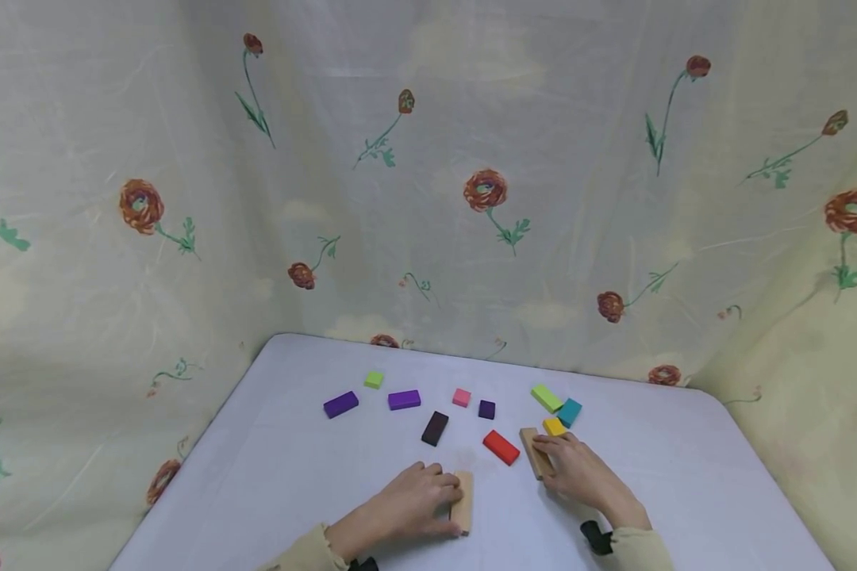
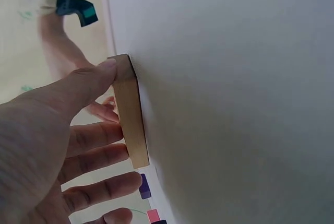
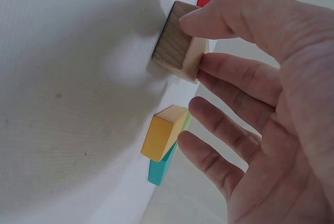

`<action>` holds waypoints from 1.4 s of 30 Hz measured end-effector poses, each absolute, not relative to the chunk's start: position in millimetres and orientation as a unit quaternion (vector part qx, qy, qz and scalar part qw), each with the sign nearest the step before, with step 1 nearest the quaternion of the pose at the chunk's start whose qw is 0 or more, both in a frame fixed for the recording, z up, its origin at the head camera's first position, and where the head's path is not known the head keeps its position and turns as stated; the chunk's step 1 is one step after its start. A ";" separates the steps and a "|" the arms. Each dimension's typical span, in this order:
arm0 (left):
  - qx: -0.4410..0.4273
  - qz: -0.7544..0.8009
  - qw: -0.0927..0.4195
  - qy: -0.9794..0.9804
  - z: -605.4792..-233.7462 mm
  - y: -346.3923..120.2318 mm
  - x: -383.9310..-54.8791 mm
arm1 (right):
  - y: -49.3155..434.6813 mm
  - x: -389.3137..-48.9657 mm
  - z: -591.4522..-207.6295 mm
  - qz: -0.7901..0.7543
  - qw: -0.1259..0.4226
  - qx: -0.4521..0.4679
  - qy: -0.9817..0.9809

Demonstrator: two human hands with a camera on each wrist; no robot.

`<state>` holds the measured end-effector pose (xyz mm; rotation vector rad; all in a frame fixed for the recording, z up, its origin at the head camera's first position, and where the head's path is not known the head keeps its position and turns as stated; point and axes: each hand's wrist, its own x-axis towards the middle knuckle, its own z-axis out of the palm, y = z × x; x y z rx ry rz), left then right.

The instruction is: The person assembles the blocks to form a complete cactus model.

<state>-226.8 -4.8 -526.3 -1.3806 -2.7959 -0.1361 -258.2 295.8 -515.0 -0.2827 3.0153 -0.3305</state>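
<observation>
My left hand (image 1: 416,501) grips a plain wooden block (image 1: 463,507) near the middle front of the white table. In the left wrist view, the thumb presses one end of this block (image 2: 131,114) and fingers lie along its side. Farther right, my right hand (image 1: 584,476) holds a second plain wooden block (image 1: 531,446). The right wrist view has the thumb on the end face of that block (image 3: 175,41), with fingertips at its far side. A red block (image 1: 501,447) lies left of the right hand, and a yellow block (image 1: 554,427) sits just beyond its fingers.
Behind the yellow block lie a teal block (image 1: 570,412) and a light green block (image 1: 546,398). A black block (image 1: 435,428), a small dark purple block (image 1: 487,409), a pink block (image 1: 461,397), purple blocks (image 1: 404,400) and another green block (image 1: 374,380) are scattered leftward. Flowered cloth (image 1: 428,222) surrounds the table.
</observation>
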 end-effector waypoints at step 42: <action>-0.440 -0.083 -0.061 -0.892 -519.1 -11.2 -220.3 | 312.8 -277.8 -520.5 -0.147 0.051 -0.135 0.979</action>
